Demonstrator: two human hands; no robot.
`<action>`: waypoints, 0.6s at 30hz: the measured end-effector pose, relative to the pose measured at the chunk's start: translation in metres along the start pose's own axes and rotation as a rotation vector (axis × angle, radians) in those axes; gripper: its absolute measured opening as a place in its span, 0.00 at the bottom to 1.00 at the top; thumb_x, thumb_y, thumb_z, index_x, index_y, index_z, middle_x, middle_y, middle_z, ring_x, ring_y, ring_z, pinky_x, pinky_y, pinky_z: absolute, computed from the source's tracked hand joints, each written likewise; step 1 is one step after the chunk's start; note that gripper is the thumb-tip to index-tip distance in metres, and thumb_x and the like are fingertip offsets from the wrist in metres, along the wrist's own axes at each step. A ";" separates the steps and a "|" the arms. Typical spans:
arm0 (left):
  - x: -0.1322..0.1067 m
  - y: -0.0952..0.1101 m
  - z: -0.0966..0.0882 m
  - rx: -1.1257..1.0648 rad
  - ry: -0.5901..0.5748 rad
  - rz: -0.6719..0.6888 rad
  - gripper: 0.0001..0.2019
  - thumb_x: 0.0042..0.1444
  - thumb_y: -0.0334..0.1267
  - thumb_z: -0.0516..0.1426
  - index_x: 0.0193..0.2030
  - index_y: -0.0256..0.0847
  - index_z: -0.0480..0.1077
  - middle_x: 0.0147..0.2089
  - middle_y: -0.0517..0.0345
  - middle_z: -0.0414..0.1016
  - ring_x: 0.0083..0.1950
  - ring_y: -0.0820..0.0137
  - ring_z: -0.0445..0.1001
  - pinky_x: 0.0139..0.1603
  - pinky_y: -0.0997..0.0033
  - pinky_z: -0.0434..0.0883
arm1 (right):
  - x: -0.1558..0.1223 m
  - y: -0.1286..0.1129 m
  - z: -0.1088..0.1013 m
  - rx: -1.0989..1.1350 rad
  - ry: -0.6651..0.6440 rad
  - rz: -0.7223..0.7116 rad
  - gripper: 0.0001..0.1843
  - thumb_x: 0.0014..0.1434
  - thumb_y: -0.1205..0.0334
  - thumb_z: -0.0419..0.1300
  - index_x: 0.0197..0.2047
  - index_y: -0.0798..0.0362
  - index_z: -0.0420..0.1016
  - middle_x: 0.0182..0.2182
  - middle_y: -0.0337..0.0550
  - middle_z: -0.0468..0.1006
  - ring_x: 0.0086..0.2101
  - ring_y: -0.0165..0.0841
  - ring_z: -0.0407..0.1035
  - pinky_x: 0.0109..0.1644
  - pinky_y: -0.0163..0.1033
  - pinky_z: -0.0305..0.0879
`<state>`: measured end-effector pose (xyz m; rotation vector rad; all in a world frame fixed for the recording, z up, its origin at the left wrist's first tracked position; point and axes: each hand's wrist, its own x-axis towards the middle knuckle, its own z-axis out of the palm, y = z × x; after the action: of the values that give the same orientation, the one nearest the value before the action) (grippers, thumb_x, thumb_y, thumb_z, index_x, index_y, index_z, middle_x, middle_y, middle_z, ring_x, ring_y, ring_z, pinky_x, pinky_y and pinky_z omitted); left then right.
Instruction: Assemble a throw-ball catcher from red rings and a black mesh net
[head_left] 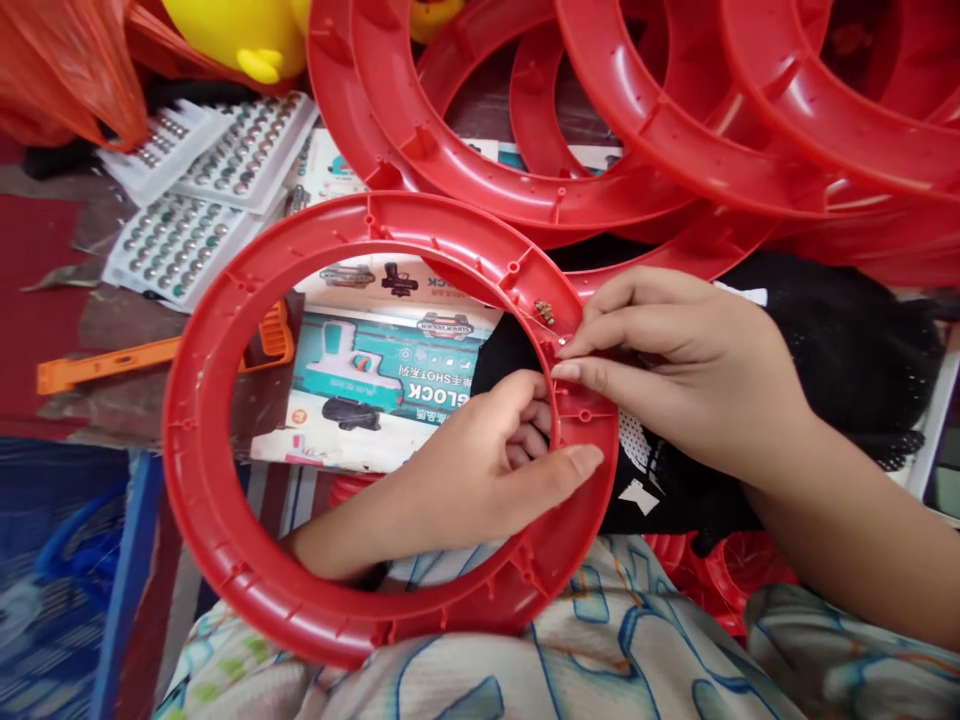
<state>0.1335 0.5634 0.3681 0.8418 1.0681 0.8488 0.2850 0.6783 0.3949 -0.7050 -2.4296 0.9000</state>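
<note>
Head view: a red ring [367, 222] lies over the person's lap, its right side directly under the fingers of both hands. The left hand [517, 450] comes up through the ring's opening and grasps its inner edge, thumb laid across the channel and the other fingers curled at the rim. The right hand [660, 350] is just above those fingers, its thumb and forefinger drawn close together over the channel. A tiny shiny bit [562, 341] sits at their tips; whether they grip it I cannot tell. Just beyond the right fingertips, a little heap of brassy bits [545, 313] rests in the channel.

To the left of the left hand's fingers, showing through the opening, is a printed box [360, 375]; farther left is an orange plastic piece [112, 365]. Well beyond it are white trays [169, 250] of small round pieces. More red rings [637, 90] are piled past the right fingers, and black cloth [840, 370] lies under the right hand.
</note>
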 end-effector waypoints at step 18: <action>0.012 -0.001 -0.001 -0.368 0.074 0.044 0.04 0.54 0.29 0.60 0.36 0.38 0.71 0.35 0.60 0.77 0.40 0.73 0.76 0.44 0.75 0.71 | -0.018 -0.005 -0.004 -0.273 -0.123 -0.290 0.08 0.62 0.71 0.57 0.43 0.50 0.70 0.40 0.44 0.75 0.37 0.35 0.66 0.43 0.43 0.65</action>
<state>0.1359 0.5739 0.3624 0.5288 0.9218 1.0806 0.2999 0.6660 0.3968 -0.3789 -2.7048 0.5165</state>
